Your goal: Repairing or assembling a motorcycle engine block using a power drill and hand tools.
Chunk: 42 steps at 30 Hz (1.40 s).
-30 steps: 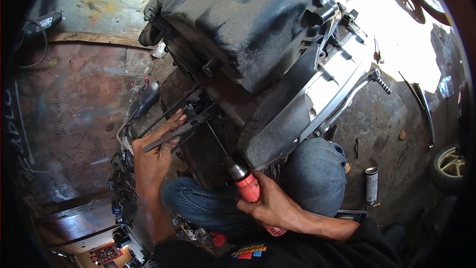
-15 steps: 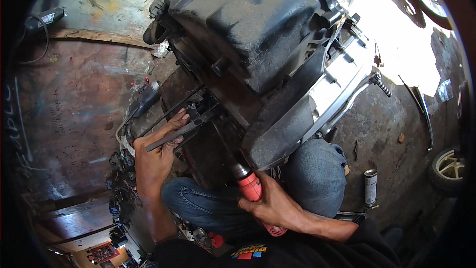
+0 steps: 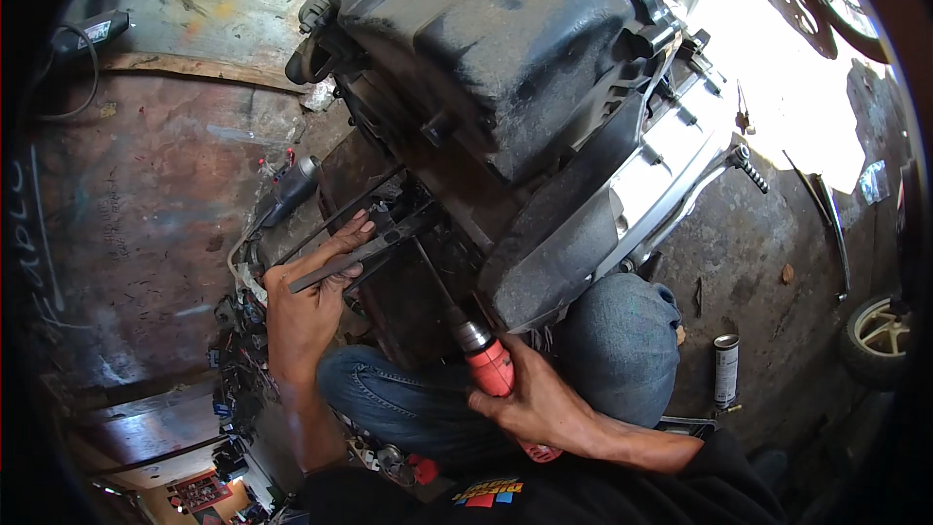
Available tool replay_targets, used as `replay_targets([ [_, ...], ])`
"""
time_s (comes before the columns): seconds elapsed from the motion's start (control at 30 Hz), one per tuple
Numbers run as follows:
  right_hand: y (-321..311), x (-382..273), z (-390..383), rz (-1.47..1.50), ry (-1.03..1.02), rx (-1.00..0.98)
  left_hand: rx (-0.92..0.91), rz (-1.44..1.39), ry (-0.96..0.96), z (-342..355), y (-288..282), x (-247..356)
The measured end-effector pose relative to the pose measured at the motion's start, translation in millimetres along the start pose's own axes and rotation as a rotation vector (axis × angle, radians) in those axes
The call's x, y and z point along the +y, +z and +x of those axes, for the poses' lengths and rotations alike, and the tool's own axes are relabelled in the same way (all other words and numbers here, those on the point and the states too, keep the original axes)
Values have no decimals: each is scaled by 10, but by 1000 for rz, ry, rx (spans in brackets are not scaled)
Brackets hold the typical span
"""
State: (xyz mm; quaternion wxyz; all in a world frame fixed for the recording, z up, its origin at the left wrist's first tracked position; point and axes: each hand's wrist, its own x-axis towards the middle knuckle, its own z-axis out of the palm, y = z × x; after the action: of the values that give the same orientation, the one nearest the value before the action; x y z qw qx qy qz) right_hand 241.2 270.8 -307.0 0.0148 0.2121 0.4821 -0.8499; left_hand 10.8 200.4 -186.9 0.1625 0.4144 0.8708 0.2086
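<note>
My right hand (image 3: 530, 403) is wrapped around a red power drill (image 3: 491, 369) with a metal chuck. A long thin bit (image 3: 439, 282) runs up and left from the chuck, toward dark metal parts under the scooter body. My left hand (image 3: 316, 282) is closed around a dark flat metal bar (image 3: 355, 261), fingers over its upper side. The bar's far end meets a black bracket at the underside; the exact contact there is lost in shadow. Above both hands looms a dusty black plastic housing (image 3: 525, 49), with a silver engine cover (image 3: 646, 194) along its right side.
A kick lever (image 3: 750, 170) sticks out at the right. A spray can (image 3: 726, 369) stands on the floor near a small wheel (image 3: 880, 335). To the left, a grey cylindrical tool (image 3: 289, 190) lies beside tangled wiring (image 3: 238, 331) and a stained board (image 3: 165, 214).
The scene has shifted very slightly in view, and a little more of the drill's bit shows. Both hands keep their grips in nearly the same places.
</note>
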Motion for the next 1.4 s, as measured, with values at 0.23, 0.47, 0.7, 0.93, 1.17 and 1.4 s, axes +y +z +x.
replay_targets([
  [0.23,-29,-8,14,2,53,-49,5,82,-8,-18,-7,11],
  [0.47,-23,12,12,-22,60,-30,3,29,-32,-15,-4,12],
  [0.7,-23,-8,16,-47,52,0,4,42,-17,-16,0,4],
  [0.93,-22,-10,6,-37,17,14,3,36,-2,0,1,7],
  [1.17,-55,-73,2,-4,82,-57,-2,16,-26,-9,-6,35],
  [1.4,-61,-106,9,-15,86,-71,10,78,-27,-20,-2,36],
])
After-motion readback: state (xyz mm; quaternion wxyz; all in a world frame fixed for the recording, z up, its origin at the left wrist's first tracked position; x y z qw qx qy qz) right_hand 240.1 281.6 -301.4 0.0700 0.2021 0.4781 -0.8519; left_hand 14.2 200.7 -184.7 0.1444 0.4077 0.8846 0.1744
